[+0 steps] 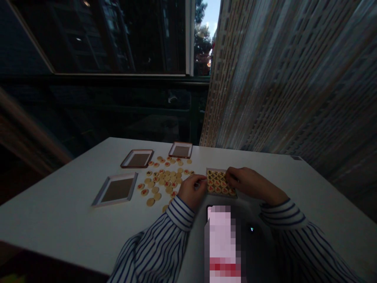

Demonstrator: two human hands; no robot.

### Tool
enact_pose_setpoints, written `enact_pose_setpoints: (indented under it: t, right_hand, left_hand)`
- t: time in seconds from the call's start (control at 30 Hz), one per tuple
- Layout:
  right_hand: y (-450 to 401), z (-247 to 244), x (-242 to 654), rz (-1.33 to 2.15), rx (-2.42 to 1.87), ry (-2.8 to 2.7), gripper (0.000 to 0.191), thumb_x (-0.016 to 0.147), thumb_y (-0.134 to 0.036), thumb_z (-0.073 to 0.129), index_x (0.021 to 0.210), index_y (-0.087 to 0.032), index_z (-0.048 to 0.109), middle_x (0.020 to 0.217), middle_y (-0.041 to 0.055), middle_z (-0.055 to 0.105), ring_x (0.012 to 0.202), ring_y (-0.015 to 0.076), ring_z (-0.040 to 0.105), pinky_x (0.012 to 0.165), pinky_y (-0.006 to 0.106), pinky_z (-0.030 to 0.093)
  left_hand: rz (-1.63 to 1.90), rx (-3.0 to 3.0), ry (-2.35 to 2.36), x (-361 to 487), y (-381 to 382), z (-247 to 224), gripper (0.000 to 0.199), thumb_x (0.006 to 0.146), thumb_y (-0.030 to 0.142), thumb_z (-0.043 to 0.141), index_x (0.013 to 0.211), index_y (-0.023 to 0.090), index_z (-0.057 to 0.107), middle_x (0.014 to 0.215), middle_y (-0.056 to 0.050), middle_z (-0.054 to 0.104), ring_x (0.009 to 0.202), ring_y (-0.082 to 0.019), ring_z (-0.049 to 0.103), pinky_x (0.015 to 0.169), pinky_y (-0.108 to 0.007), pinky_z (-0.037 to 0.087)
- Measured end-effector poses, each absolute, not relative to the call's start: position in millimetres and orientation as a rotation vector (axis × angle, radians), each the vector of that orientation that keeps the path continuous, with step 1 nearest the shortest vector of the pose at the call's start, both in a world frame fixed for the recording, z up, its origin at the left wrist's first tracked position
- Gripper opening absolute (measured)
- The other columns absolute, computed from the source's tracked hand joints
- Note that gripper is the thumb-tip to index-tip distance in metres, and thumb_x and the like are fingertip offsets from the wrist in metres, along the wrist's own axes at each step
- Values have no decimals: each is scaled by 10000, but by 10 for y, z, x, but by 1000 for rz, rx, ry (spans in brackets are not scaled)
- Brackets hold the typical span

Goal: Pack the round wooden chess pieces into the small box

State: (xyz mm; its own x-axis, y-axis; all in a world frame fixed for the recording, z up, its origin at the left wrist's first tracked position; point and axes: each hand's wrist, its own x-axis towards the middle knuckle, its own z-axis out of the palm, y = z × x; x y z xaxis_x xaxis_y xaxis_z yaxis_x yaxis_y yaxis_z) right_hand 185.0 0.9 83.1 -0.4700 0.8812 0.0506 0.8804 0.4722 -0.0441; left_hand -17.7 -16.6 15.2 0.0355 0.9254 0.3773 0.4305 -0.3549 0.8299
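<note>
- The tabletop (73,226) under the disc box (218,195) is dimly lit, so markings might be misread and a disc set the wrong way.
- The left sleeve (159,239), on the person's side of the disc box and to its left, is near stray pieces; a careless sweep could scatter them.
- The white-edged tray (118,190) is well left of the disc box, at risk only from a wide elbow swing.
- The disc box sits between both hands; uneven pressure could skew it.
- The right hand (253,181) bends over its right side, grip nearly closed, contents hidden; brushing knuckles could unseat the seated discs (217,183).
- The left hand (191,192) is at its left rim, grip pinched; I cannot tell whether it has a disc, which could slip.
- Loose discs (161,182) spread leftward of it; bumping may roll some.
</note>
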Motion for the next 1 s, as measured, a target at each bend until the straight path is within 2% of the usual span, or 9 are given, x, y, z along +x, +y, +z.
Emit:
enact_pose_setpoints:
  t: [0.27, 0.5, 0.6, 0.73, 0.83, 1.0]
  right_hand:
    - [-66, 880, 1686, -3, -1533, -2613, 251, 847, -254, 360, 849, -185, 602, 775, 48, 654, 671, 147, 581, 563, 237, 330]
    - [-104, 883, 1506, -82, -1417, -2492, 225, 839, -241, 400, 855, -173, 613, 804, 55, 634, 737, 150, 551, 638, 249, 353]
    - [-107, 877, 1362, -99, -1373, -2505, 212, 841, -234, 409, 849, -170, 611, 800, 55, 622, 750, 151, 538, 659, 254, 353]
    - [-79, 837, 1110, -133, -1363, -2548, 191, 838, -227, 422, 839, -178, 607, 806, 54, 615, 778, 158, 535, 679, 261, 346]
    - [-48, 779, 920, -193, -1351, -2597, 178, 833, -250, 432, 832, -188, 599, 808, 52, 611, 772, 176, 537, 647, 275, 337]
    - [-41, 676, 677, -176, -1275, -2692, 150, 829, -246, 450, 810, -175, 581, 813, 59, 600, 757, 171, 526, 652, 278, 328]
  left_hand:
    - [1254, 1898, 1485, -680, -61, 240, 191, 726, 268, 538, 847, 171, 650, 782, -34, 668, 667, -128, 602, 629, -248, 492]
    - [1177, 1894, 1600, -1176, 101, 123, 200, 704, 323, 553, 786, 167, 646, 734, -33, 671, 652, -144, 610, 622, -264, 494]
    - [1224, 1972, 1663, -1311, 133, 68, 195, 701, 321, 550, 783, 174, 648, 796, -46, 669, 736, -162, 616, 696, -294, 496]
    - [1084, 2216, 1766, -1381, 111, 57, 206, 659, 328, 592, 783, 183, 672, 1002, -98, 632, 947, -234, 573, 867, -396, 433]
    - [904, 2255, 1858, -1361, 63, 61, 225, 650, 344, 603, 813, 212, 682, 1100, -101, 595, 1037, -271, 526, 903, -432, 402]
    - [766, 2287, 1913, -1291, -3, 41, 238, 677, 359, 572, 820, 203, 682, 1093, -102, 596, 1054, -279, 506, 913, -438, 391]
